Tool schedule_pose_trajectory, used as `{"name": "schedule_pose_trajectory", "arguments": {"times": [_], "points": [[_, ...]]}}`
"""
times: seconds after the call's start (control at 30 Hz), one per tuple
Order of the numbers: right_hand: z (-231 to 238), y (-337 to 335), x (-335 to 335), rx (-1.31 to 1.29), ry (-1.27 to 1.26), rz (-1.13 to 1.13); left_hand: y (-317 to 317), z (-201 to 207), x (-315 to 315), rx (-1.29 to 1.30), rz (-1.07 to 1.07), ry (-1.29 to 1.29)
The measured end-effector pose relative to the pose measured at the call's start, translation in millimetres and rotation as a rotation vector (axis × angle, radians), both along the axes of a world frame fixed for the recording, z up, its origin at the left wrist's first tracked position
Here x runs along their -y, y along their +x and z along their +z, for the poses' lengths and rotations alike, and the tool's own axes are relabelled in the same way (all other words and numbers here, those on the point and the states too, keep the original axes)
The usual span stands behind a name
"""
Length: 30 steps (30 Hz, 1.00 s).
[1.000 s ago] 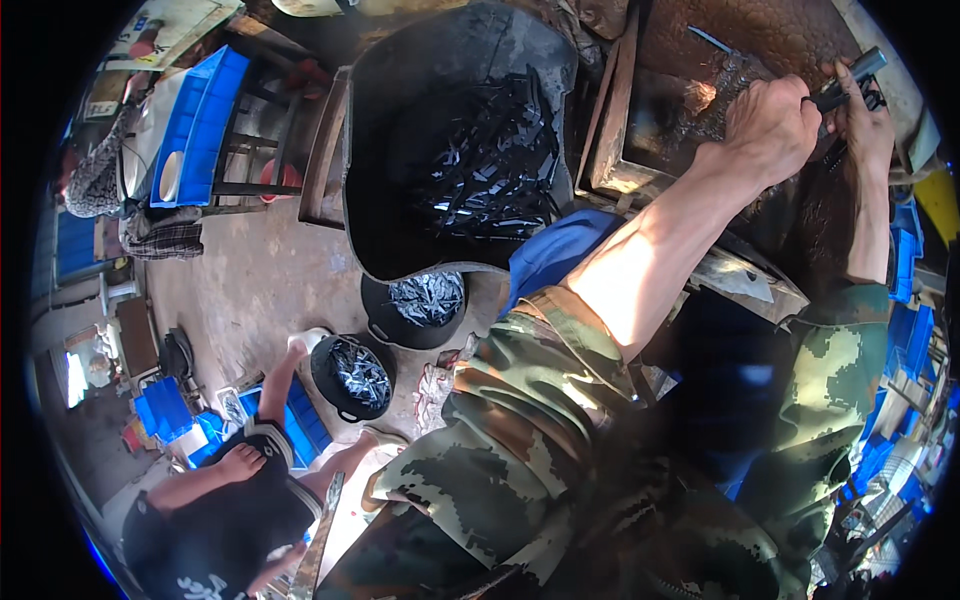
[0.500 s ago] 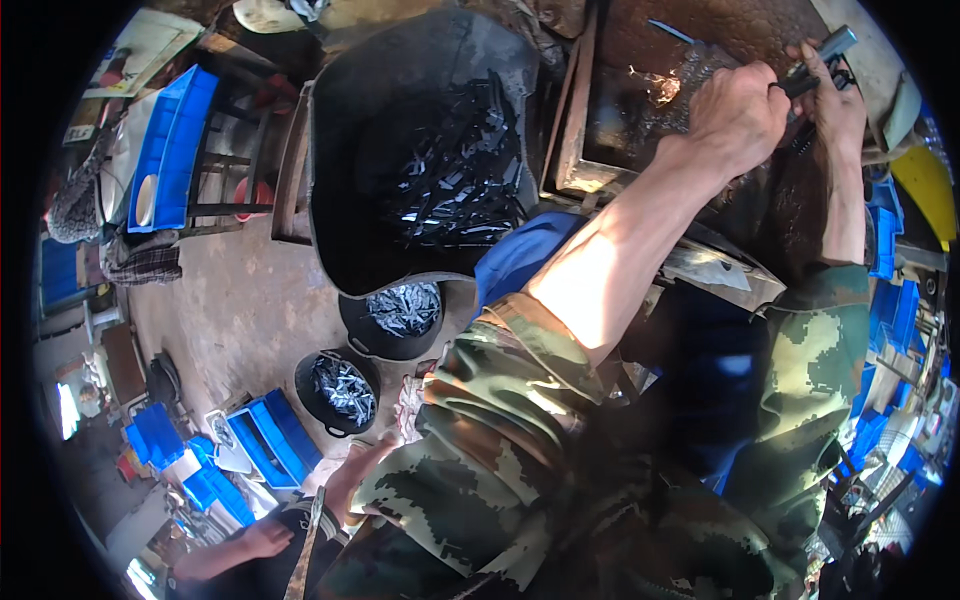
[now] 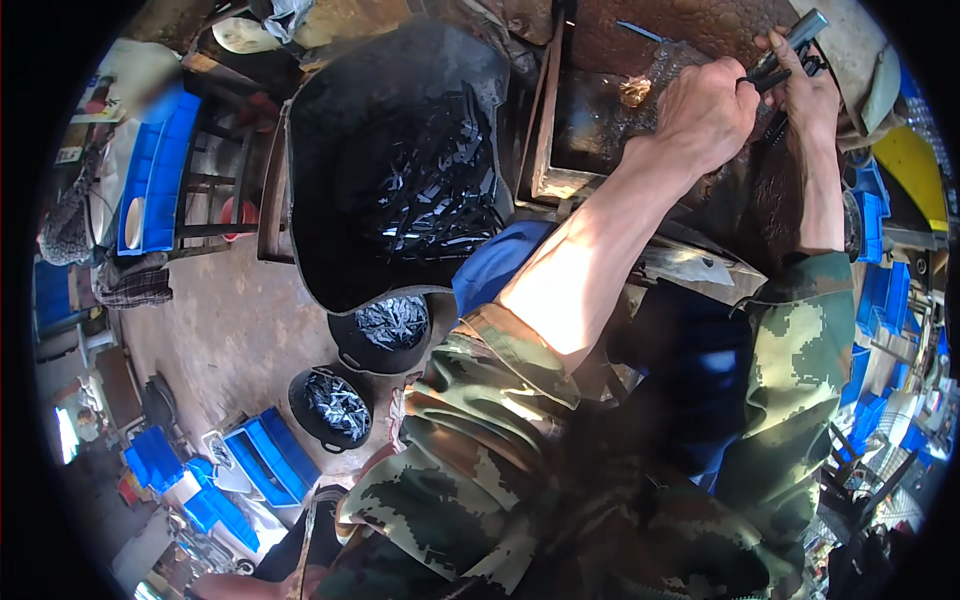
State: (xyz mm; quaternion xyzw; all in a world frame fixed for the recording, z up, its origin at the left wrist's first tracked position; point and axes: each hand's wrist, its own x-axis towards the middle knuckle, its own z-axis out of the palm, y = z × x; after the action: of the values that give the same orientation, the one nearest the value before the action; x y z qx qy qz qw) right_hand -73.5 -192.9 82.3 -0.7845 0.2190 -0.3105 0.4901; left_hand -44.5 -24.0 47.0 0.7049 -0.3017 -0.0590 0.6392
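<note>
My left hand (image 3: 708,112) is closed, its fist wrapped round one end of a dark, narrow bar-shaped piece (image 3: 765,80) at the upper right. Close beside it, my right hand (image 3: 812,100) grips the other side, thumb raised, with a short silver-blue rod (image 3: 808,28) sticking up past the thumb. Fingers hide where the dark piece and the rod meet. Both hands are above a wet brown work surface (image 3: 715,25). On it, a thin blue strip (image 3: 640,31) lies beyond my left hand, and a bright orange-gold glint shows on the wet part.
Left of the work surface, a big black bin (image 3: 300,200) holds many dark, shiny strips. Two black buckets (image 3: 352,350) (image 3: 300,405) of silvery pieces stand on the floor. Blue crates (image 3: 270,455) are at both sides. Another person's arm (image 3: 235,588) shows at the lower left.
The whole view has shifted a little, moving the scene slightly left. Both my hands keep their hold close together. The other person's hand at the lower left has moved down.
</note>
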Motion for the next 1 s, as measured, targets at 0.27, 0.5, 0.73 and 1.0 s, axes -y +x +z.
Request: {"name": "schedule_pose_trajectory", "arguments": {"times": [0.27,0.5,0.73,1.0], "points": [[0.5,-0.8,-4.7,0.033,0.059,0.015,6.8,-3.0,4.3,0.068,0.049,0.038],[-2.2,1.4,-10.2,0.125,0.101,0.012,24.4,-11.8,5.5,-0.024,0.084,0.003],[-3.2,1.3,-7.3,0.117,0.090,0.008,26.4,-9.3,1.2,-0.095,0.088,-0.004],[-4.5,2.5,-4.0,0.124,0.077,0.043,20.8,0.2,-4.1,-0.171,0.040,0.033]]}}
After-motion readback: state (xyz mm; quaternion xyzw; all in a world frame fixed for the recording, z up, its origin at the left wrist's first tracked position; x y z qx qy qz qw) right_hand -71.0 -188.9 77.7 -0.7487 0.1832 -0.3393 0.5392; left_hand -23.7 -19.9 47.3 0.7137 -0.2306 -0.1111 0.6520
